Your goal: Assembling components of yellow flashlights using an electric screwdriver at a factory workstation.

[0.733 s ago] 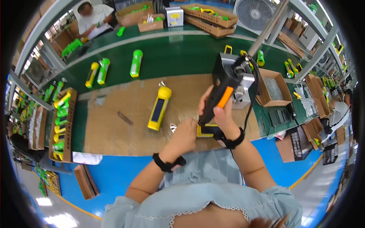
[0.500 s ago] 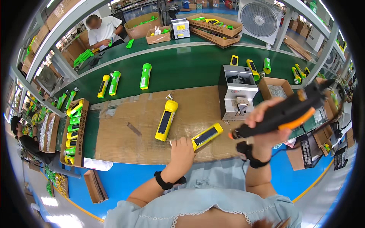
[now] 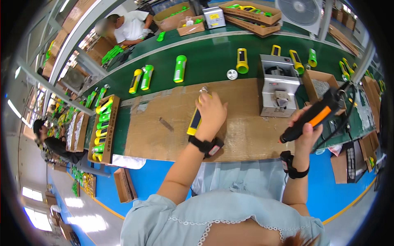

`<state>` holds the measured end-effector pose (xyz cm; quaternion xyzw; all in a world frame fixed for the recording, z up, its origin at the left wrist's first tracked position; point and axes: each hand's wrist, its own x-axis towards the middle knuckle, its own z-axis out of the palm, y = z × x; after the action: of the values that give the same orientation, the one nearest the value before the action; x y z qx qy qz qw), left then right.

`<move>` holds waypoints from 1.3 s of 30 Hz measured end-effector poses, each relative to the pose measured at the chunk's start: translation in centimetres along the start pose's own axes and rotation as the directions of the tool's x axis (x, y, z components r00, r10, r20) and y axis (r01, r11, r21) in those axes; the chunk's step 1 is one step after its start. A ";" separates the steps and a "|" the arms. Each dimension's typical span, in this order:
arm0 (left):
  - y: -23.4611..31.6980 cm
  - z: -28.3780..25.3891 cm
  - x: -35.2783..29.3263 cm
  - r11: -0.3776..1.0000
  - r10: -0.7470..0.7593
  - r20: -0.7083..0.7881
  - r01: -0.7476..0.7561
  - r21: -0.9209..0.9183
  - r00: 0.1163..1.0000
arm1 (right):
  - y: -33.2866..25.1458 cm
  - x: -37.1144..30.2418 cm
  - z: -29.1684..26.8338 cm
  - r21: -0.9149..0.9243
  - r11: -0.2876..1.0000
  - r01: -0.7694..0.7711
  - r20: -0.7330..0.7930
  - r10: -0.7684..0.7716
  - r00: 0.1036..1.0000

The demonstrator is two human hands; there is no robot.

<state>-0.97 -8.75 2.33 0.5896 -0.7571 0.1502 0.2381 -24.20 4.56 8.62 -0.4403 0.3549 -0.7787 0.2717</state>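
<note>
Though under unclenched left hand (image 3: 211, 112) — flashlight (image 3: 194, 122) aslant, head away — right hand (image 3: 308, 137) round screwdriver (image 3: 321, 114)

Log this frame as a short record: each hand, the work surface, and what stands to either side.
Left hand: over a yellow flashlight, partly covering it; grip unclear
Right hand: holding a black-and-orange driver
Surface: cardboard sheet
To the left: carton of yellow and green flashlights
To the right: silver machine

two hands (image 3: 212, 110), two wristbands (image 3: 200, 143), one handheld tool (image 3: 315, 116)
</note>
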 end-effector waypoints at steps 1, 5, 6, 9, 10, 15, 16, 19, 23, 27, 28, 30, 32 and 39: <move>-1.1 -0.5 -1.3 0.996 -0.017 -0.099 0.026 0.089 0.995 | 0.5 0.3 -0.7 -0.004 0.999 0.048 -0.023 -0.049 0.999; -4.2 -1.8 -5.5 0.948 -0.296 0.306 0.317 -0.020 0.905 | 1.0 2.4 -0.7 -0.003 0.993 0.117 0.030 -0.117 0.993; -4.5 -2.1 -5.7 0.946 -0.257 0.387 0.312 -0.085 0.886 | 1.7 3.0 -0.7 0.033 0.991 0.131 0.030 -0.132 0.991; -2.7 -3.6 -6.4 0.932 -0.110 0.515 0.268 -0.243 0.850 | 1.9 5.3 -0.9 0.008 0.977 0.215 -0.019 -0.215 0.976; -2.1 -5.1 -7.0 0.909 -0.055 0.493 0.248 -0.335 0.868 | 1.6 5.8 -0.3 0.014 0.970 0.242 -0.037 -0.241 0.970; -0.5 -8.0 -8.7 0.825 0.271 0.474 0.052 -0.563 0.838 | 3.2 9.2 1.8 0.055 0.931 0.361 -0.073 -0.357 0.931; 0.2 -8.3 -8.5 0.799 0.316 0.516 0.071 -0.598 0.796 | 3.3 9.5 1.5 0.020 0.942 0.336 -0.086 -0.333 0.939; 1.1 -6.4 -8.6 0.781 0.401 0.494 -0.006 -0.625 0.771 | 3.2 10.0 1.9 0.032 0.958 0.286 -0.088 -0.283 0.955; 3.3 -6.0 -8.3 0.818 0.396 0.348 -0.154 -0.554 0.850 | 3.5 10.0 1.6 -0.113 0.965 0.237 -0.036 -0.243 0.969; 5.3 -5.7 -7.8 0.817 0.466 0.142 -0.364 -0.447 0.873 | 2.5 9.7 1.7 -0.093 0.977 0.190 0.073 -0.184 0.980; 5.6 -5.0 -7.7 0.786 0.467 0.014 -0.408 -0.464 0.884 | 2.3 9.4 1.8 -0.053 0.989 0.141 0.107 -0.134 0.985; 5.8 -3.5 -8.9 0.819 0.413 0.160 -0.289 -0.496 0.897 | 2.0 7.7 2.1 -0.002 0.997 0.077 0.159 -0.075 0.984; 6.9 -2.0 -7.7 0.833 0.378 0.270 -0.198 -0.517 0.885 | 1.7 5.8 1.5 -0.023 0.999 0.048 0.147 -0.044 0.988; 8.2 -0.8 -8.3 0.927 0.301 0.113 -0.263 -0.268 0.947 | 1.4 -0.6 1.7 0.158 0.972 0.176 0.080 -0.190 0.978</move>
<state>-7.14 0.60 -1.05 0.4492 -0.8629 0.0411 0.2280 -22.33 3.65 7.87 -0.4859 0.2399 -0.8031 0.2477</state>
